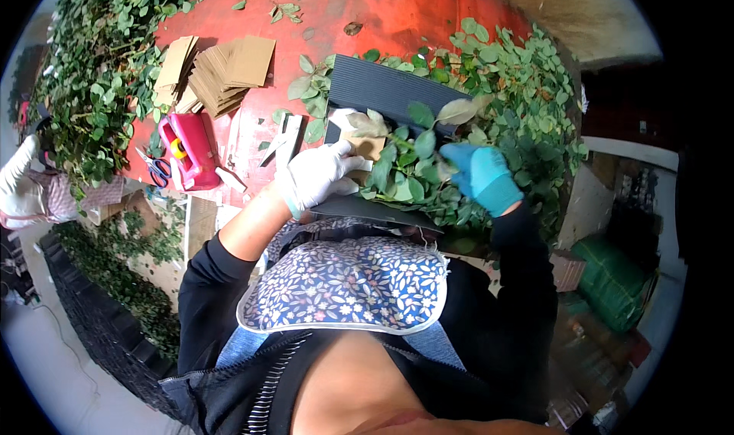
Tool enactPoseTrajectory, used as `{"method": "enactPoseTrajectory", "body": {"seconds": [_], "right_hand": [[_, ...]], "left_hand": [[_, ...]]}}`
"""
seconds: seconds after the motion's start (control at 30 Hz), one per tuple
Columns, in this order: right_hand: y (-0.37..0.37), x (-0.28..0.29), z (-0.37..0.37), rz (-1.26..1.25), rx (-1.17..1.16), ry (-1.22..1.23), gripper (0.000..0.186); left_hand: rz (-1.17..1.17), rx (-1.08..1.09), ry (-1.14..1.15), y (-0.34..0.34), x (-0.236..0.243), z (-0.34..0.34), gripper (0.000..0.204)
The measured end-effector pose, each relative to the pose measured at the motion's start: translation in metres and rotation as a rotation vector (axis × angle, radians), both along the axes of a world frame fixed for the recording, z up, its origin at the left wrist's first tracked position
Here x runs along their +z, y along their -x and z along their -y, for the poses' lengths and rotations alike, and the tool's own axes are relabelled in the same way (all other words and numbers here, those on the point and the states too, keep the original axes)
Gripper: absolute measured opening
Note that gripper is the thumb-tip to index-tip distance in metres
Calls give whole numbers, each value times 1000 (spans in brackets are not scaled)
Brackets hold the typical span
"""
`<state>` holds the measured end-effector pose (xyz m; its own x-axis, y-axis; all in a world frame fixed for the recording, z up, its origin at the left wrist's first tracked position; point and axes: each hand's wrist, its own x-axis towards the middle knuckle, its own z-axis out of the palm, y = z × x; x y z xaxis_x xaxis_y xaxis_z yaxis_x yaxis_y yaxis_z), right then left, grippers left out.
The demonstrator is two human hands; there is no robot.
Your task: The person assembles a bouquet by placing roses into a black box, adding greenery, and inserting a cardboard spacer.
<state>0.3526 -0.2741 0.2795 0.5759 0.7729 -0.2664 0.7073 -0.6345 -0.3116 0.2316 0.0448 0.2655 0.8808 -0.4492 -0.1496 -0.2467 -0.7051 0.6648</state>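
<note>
My left hand (319,176), in a white glove, has its fingers bent over the lower edge of a small brown cardboard piece (364,146) at the base of a leafy bundle. My right hand (486,178) wears a blue glove and is closed around leafy stems (407,169); leaves partly cover its fingertips. The bundle lies between both hands, over a black corrugated sheet whose far flap (394,87) stands up behind it. The sheet's near flap (375,209) reaches toward my flowered apron (344,286). Some white material shows beside the cardboard, only partly visible.
On the red table (336,14) lie stacked brown cards (229,72), a pink tape dispenser (196,150), scissors (159,169) and a grey-white tool (284,141). Leafy stems heap up at right (527,99) and far left (99,91). Another person's gloved hand (21,163) shows at the left edge.
</note>
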Motion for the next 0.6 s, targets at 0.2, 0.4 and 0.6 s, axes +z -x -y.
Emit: {"method": "enactPoseTrajectory", "body": {"seconds": [0.2, 0.4, 0.6], "right_hand": [[1, -2, 12, -2, 88, 228, 39], [3, 2, 1, -30, 46, 185, 17], [12, -17, 0, 17, 76, 180, 10]], "left_hand": [[-58, -11, 46, -1, 5, 2, 38], [-35, -6, 89, 0, 1, 0, 36], [80, -20, 111, -2, -12, -2, 37]]}}
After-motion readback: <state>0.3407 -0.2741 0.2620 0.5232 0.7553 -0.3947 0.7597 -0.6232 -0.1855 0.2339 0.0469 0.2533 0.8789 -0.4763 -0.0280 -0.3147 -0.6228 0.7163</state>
